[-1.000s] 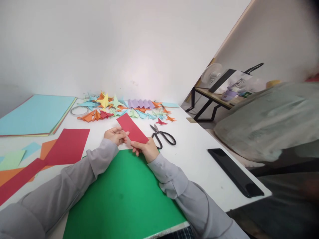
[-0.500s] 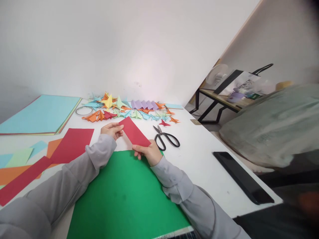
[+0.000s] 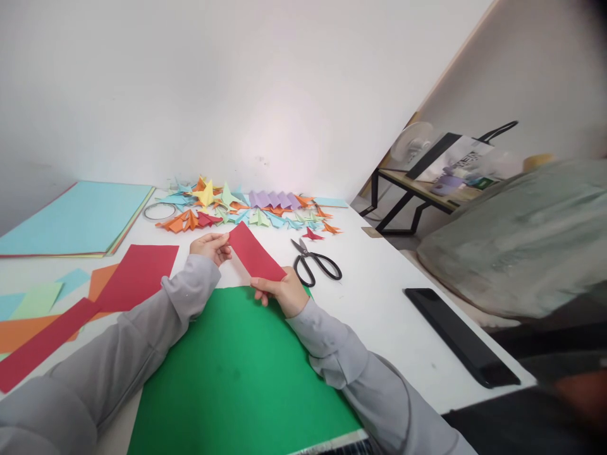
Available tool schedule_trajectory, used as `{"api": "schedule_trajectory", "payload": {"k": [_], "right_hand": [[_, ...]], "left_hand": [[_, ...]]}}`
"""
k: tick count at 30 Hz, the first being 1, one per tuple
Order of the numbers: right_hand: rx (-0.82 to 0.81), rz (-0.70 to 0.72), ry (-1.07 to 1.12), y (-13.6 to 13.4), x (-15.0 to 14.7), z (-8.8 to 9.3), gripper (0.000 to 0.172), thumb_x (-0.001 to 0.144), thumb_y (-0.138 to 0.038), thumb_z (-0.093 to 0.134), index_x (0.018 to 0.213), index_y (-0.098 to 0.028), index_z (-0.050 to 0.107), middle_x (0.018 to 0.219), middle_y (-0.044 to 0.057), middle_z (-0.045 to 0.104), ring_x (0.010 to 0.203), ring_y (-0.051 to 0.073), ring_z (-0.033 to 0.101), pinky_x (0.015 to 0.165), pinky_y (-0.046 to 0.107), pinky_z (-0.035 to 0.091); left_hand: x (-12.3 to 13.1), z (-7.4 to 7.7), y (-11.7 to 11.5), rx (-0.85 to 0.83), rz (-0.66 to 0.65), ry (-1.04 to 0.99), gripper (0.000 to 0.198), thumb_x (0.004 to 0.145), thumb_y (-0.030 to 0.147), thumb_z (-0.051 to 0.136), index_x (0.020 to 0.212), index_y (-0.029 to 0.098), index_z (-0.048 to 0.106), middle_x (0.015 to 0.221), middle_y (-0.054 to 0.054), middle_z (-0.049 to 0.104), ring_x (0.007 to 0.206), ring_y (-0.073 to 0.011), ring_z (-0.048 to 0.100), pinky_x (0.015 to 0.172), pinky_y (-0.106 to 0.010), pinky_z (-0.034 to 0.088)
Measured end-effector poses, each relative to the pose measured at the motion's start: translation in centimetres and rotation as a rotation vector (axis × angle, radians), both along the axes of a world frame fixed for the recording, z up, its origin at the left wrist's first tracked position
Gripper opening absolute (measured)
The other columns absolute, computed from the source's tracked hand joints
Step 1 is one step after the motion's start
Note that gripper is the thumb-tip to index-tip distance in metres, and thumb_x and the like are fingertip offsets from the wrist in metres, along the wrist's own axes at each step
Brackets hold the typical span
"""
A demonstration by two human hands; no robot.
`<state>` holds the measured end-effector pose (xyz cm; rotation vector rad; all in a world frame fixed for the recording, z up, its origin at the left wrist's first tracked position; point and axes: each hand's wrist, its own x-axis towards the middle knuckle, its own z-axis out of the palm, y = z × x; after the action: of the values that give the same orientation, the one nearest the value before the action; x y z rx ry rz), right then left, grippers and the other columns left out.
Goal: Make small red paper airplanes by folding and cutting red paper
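Note:
A red paper strip [image 3: 255,254] is held slanted above the white table [image 3: 379,297], between both hands. My left hand [image 3: 210,245] pinches its upper left end. Closed fingers of my right hand [image 3: 281,291] grip its lower right end. Both arms wear grey sleeves. A large green sheet [image 3: 237,373] lies just below the hands. Black scissors [image 3: 315,263] rest to the right of my right hand, apart from it.
Several folded paper shapes [image 3: 237,208] and a wire ring [image 3: 156,211] lie at the back. A stack of coloured sheets [image 3: 76,218] sits back left; red [image 3: 137,275] and orange pieces at left. A black bar [image 3: 462,336] lies right, beyond it a grey bundle [image 3: 521,234].
My left hand has slid up the strip to its upper left end; the strip has shifted slightly. The camera view has drifted a little to the left.

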<state>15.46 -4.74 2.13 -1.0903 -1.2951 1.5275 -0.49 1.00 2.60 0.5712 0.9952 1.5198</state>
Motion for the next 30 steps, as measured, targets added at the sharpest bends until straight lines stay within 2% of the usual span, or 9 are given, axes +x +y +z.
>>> {"api": "schedule_trajectory", "payload": {"k": [5, 10, 13, 16, 19, 24, 27, 30], "right_hand": [[-0.015, -0.070, 0.056, 0.5, 0.1, -0.6, 0.026, 0.055, -0.035, 0.073, 0.053, -0.012, 0.061, 0.042, 0.000, 0.057, 0.029, 0.007, 0.045, 0.032, 0.020, 0.035], [0.000, -0.345, 0.224, 1.7, 0.8, -1.0, 0.025, 0.051, -0.032, 0.076, 0.054, -0.013, 0.060, 0.044, -0.001, 0.058, 0.032, 0.006, 0.045, 0.032, 0.018, 0.037], [-0.026, -0.484, 0.320, 2.4, 1.5, -0.7, 0.026, 0.049, -0.031, 0.078, 0.058, -0.014, 0.060, 0.045, -0.002, 0.058, 0.034, 0.006, 0.046, 0.034, 0.017, 0.039], [-0.061, -0.563, 0.414, 2.8, 2.0, -0.3, 0.028, 0.047, -0.030, 0.079, 0.059, -0.015, 0.059, 0.048, -0.002, 0.060, 0.039, 0.006, 0.048, 0.038, 0.017, 0.042], [-0.069, -0.524, 0.446, 2.9, 1.9, -0.4, 0.030, 0.046, -0.030, 0.081, 0.057, -0.015, 0.057, 0.052, -0.001, 0.061, 0.043, 0.006, 0.051, 0.041, 0.018, 0.044], [-0.044, -0.296, 0.289, 2.4, 1.0, -1.0, 0.031, 0.048, -0.036, 0.080, 0.050, -0.013, 0.058, 0.048, 0.000, 0.060, 0.038, 0.007, 0.048, 0.038, 0.021, 0.040], [0.009, -0.203, 0.187, 2.2, 0.8, -1.3, 0.030, 0.049, -0.038, 0.079, 0.050, -0.013, 0.061, 0.047, 0.000, 0.060, 0.036, 0.008, 0.048, 0.037, 0.022, 0.037], [0.012, -0.172, 0.165, 2.2, 0.8, -1.4, 0.030, 0.049, -0.038, 0.078, 0.049, -0.014, 0.061, 0.044, 0.000, 0.058, 0.035, 0.009, 0.047, 0.037, 0.023, 0.037]], "left_hand": [[-0.3, 0.0, 0.2, -0.010, 0.020, 0.012, 0.012, 0.059, 0.009, 0.066, 0.056, 0.013, 0.055, 0.041, 0.002, 0.054, 0.035, -0.0080, 0.049, 0.034, -0.017, 0.042], [-0.1, -0.1, -0.2, 0.017, 0.038, 0.056, 0.010, 0.057, 0.014, 0.069, 0.058, 0.012, 0.059, 0.048, -0.001, 0.060, 0.037, -0.0076, 0.051, 0.035, -0.018, 0.044], [0.2, -0.2, -0.7, 0.049, -0.031, 0.077, 0.015, 0.055, 0.017, 0.072, 0.062, 0.011, 0.061, 0.056, -0.004, 0.065, 0.039, -0.0076, 0.053, 0.037, -0.019, 0.047], [0.7, -0.3, -1.3, 0.074, -0.134, 0.104, 0.023, 0.050, 0.019, 0.076, 0.062, 0.010, 0.060, 0.058, -0.006, 0.067, 0.037, -0.0084, 0.053, 0.036, -0.020, 0.047], [1.4, -0.3, -2.0, 0.080, -0.250, 0.124, 0.031, 0.043, 0.020, 0.080, 0.063, 0.010, 0.058, 0.058, -0.007, 0.067, 0.036, -0.0105, 0.054, 0.035, -0.022, 0.048], [2.5, -0.5, -2.9, 0.047, -0.420, 0.129, 0.035, 0.038, 0.021, 0.083, 0.060, 0.009, 0.059, 0.056, -0.008, 0.067, 0.036, -0.0138, 0.056, 0.033, -0.024, 0.049], [2.9, -0.7, -3.1, 0.030, -0.467, 0.154, 0.034, 0.039, 0.022, 0.083, 0.061, 0.008, 0.061, 0.054, -0.008, 0.065, 0.036, -0.0149, 0.057, 0.031, -0.024, 0.049], [3.0, -0.7, -3.2, 0.013, -0.481, 0.183, 0.029, 0.044, 0.021, 0.082, 0.060, 0.007, 0.062, 0.052, -0.008, 0.064, 0.035, -0.0148, 0.056, 0.031, -0.024, 0.048]]}}
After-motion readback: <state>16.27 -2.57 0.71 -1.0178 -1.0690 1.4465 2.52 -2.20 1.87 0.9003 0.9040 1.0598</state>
